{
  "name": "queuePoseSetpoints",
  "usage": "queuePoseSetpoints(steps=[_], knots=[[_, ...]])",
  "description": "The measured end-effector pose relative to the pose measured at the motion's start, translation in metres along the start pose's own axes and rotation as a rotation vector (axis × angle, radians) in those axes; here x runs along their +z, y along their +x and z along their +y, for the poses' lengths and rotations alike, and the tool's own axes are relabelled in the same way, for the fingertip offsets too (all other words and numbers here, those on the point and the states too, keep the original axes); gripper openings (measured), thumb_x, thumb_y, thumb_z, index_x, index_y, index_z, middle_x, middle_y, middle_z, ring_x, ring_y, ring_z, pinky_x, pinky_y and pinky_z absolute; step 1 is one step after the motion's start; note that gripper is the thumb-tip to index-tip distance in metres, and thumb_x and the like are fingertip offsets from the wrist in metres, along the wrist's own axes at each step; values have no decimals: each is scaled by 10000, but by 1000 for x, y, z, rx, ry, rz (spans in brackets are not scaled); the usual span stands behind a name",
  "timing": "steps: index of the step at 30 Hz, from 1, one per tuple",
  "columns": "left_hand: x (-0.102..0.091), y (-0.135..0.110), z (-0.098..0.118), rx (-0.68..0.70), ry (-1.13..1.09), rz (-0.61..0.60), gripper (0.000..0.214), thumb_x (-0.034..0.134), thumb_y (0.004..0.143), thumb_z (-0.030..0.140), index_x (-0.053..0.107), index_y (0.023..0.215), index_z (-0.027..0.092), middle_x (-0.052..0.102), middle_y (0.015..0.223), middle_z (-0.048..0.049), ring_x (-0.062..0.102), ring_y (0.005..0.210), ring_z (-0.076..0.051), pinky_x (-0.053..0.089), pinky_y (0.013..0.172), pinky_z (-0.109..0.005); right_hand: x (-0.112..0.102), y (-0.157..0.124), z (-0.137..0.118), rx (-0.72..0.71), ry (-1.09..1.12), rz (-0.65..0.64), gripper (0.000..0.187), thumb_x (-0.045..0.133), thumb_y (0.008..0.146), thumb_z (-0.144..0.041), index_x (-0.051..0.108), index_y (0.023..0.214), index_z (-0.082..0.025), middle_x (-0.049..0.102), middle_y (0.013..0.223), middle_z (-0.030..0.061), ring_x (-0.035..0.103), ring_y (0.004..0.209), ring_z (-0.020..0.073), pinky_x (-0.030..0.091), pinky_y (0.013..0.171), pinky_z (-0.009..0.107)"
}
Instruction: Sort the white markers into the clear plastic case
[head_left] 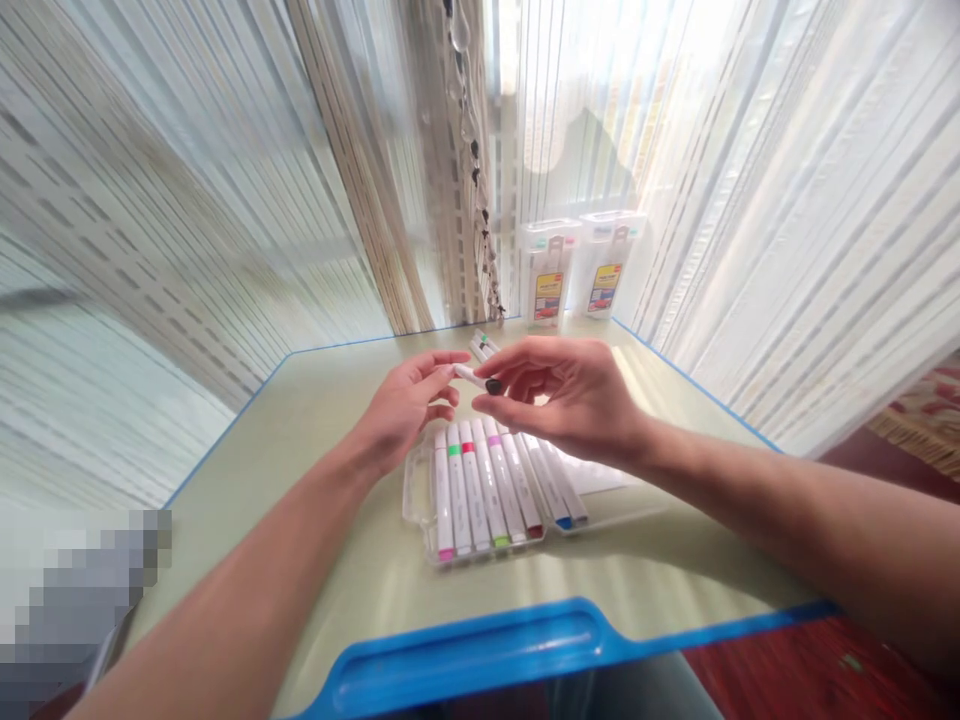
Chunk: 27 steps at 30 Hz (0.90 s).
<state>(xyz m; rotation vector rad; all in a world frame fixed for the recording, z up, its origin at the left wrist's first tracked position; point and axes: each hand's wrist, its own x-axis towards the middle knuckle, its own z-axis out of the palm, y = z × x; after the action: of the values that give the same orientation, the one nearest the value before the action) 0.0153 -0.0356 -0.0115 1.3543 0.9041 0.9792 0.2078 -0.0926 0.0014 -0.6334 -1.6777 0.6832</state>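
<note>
A white marker with a black end (472, 377) is held up between my hands, above the table. The thumb and index finger of my left hand (401, 415) pinch its white end. My right hand (574, 395) has its fingers curled round the black end. Below lies a clear plastic case (411, 490) with a row of white markers (480, 490) in it, showing pink, green, red and purple marks. To its right, a marker with a blue end (551, 485) lies beside another. Behind my hands, more white markers (484, 344) are partly hidden.
Two clear marker boxes with yellow labels (549, 285) stand at the table's back right. The pale green table (337, 600) has a blue edge and a blue front tray (472, 655). String curtains (225, 180) hang close behind and at both sides.
</note>
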Motion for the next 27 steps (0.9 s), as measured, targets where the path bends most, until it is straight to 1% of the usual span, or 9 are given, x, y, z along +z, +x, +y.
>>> queuePoseSetpoints(steps=[3, 6, 10, 13, 20, 23, 27], knots=[[0, 0, -1, -5, 10, -14, 301, 720, 854, 333, 722, 1117, 186, 683, 1006, -73, 603, 792, -147, 479, 648, -252, -1, -2, -1, -3, -58, -19, 268, 853, 776, -357, 767, 934, -158, 749, 799, 38, 666, 583, 113, 576, 544, 227], [0, 0, 0, -7, 11, -26, 301, 722, 854, 347, 726, 1109, 185, 690, 1004, -73, 613, 803, -153, 478, 645, -252, -2, -2, 0, -16, -84, -28, 265, 848, 783, -366, 765, 934, -164, 750, 802, 41, 677, 601, 123, 587, 567, 237], [2, -1, 2, -2, 9, -37, 274, 734, 834, 335, 743, 1051, 168, 687, 931, -57, 604, 748, -140, 466, 632, -247, -2, -2, 0, -24, -47, -20, 260, 842, 795, -360, 760, 941, -161, 742, 773, 31, 673, 587, 119, 575, 551, 230], [2, 0, 3, 4, 13, -57, 241, 735, 824, 317, 755, 1003, 157, 689, 914, -55, 593, 715, -130, 455, 630, -245, -3, -2, -1, -45, -45, -14, 246, 843, 798, -344, 756, 934, -159, 740, 781, 31, 676, 613, 117, 572, 567, 224], [1, -1, 4, 10, 6, -121, 246, 711, 843, 316, 755, 1006, 138, 700, 891, -58, 544, 643, -113, 463, 663, -255, -5, -1, -5, -35, -94, 10, 274, 843, 786, -409, 737, 872, -172, 716, 744, 25, 665, 623, 126, 571, 586, 244], [1, -2, 4, 17, 3, -107, 231, 712, 848, 344, 736, 949, 137, 654, 805, -37, 549, 656, -123, 465, 648, -250, -6, -1, -6, -29, -112, 6, 281, 835, 791, -430, 726, 862, -181, 719, 760, 30, 665, 628, 131, 574, 594, 253], [0, -2, 6, 31, 10, -67, 240, 721, 846, 377, 669, 800, 147, 572, 693, -5, 521, 615, -115, 446, 592, -236, -8, -1, -6, -65, -173, 12, 264, 812, 817, -429, 709, 859, -189, 719, 783, 31, 646, 605, 122, 551, 571, 244]])
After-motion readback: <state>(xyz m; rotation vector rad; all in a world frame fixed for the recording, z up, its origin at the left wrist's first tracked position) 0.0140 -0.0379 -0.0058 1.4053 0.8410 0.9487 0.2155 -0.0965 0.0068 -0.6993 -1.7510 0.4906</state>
